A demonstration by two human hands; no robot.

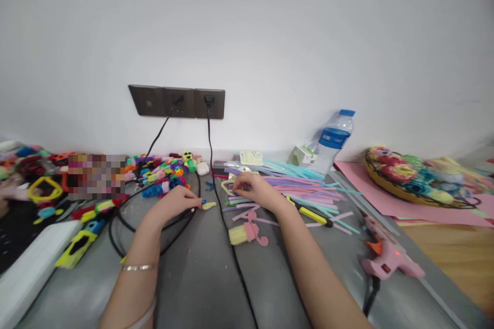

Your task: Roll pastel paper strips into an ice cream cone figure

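Observation:
My left hand (179, 204) is closed in a pinch just above the grey table, its fingertips at one end of a short pale-yellow fuzzy piece (209, 205). To the right, my right hand (254, 189) reaches into a pile of pastel pipe cleaners (301, 186), fingers bent down and together. What lies under those fingertips is hidden; a pale yellow-green loop (226, 188) shows beside them. Between my forearms lies a small yellow-and-pink fuzzy figure (247, 232) with a curled end. A yellow-and-black utility knife (314, 216) rests by my right wrist.
A pink glue gun (391, 257) with its light on lies right. Behind stand a water bottle (335, 141) and small box (303, 155). A flower basket (405, 187) sits far right. Black cables (241, 272) cross the table. Colourful fuzzy crafts (164, 187) crowd the left.

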